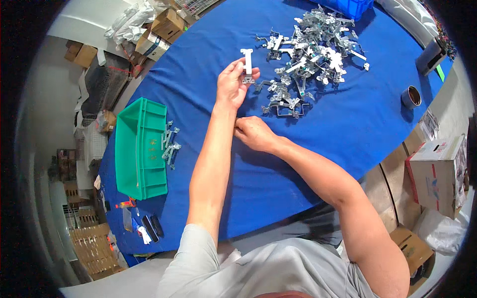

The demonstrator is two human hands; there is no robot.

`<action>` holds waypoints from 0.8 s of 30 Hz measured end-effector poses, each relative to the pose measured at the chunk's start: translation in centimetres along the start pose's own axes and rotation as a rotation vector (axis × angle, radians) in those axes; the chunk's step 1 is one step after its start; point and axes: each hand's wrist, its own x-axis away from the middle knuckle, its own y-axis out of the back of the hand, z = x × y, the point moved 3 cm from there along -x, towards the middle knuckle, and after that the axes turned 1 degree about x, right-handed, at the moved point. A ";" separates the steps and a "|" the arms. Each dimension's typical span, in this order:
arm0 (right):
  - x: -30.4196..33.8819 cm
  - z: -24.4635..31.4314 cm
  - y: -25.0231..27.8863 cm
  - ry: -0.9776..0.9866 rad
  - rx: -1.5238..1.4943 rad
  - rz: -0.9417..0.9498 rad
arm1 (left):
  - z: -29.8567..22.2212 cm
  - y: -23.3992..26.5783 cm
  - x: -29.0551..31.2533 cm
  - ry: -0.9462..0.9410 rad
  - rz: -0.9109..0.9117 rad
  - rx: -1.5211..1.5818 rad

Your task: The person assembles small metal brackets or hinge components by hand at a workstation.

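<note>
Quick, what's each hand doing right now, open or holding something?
Left hand: closed, holding a metal bracket.
Right hand: fingers curled, tips hidden by the left forearm; whether it holds anything can't be told.

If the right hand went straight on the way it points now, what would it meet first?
Most likely the left forearm, near the wrist: the right hand points leftward, right up against its edge in the picture. Depth is unclear, so it might pass underneath instead.
</note>
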 end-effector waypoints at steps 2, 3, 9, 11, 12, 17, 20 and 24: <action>-0.2 -0.3 -0.3 0.023 0.029 0.013 | -1.2 1.3 1.6 -0.042 0.113 0.259; 0.0 -0.4 -0.2 0.032 0.060 0.017 | -1.6 1.7 2.5 -0.043 0.079 0.289; 0.0 -0.1 0.3 -0.023 -0.045 0.007 | -2.8 6.2 10.4 -0.131 -0.006 0.101; 0.0 -0.3 0.4 -0.053 -0.074 -0.014 | -2.2 7.8 13.1 -0.186 -0.115 -0.073; 0.0 -0.2 0.3 -0.052 -0.077 -0.002 | -1.7 8.4 14.6 -0.187 -0.206 -0.142; 0.0 0.2 0.4 -0.117 -0.077 0.039 | 0.1 10.2 18.4 -0.340 -0.383 -0.495; 0.1 0.4 0.2 -0.090 -0.067 0.043 | 0.6 10.4 19.0 -0.346 -0.353 -0.553; 0.2 1.2 0.3 -0.097 -0.055 0.093 | 1.8 10.3 19.0 -0.277 -0.282 -0.492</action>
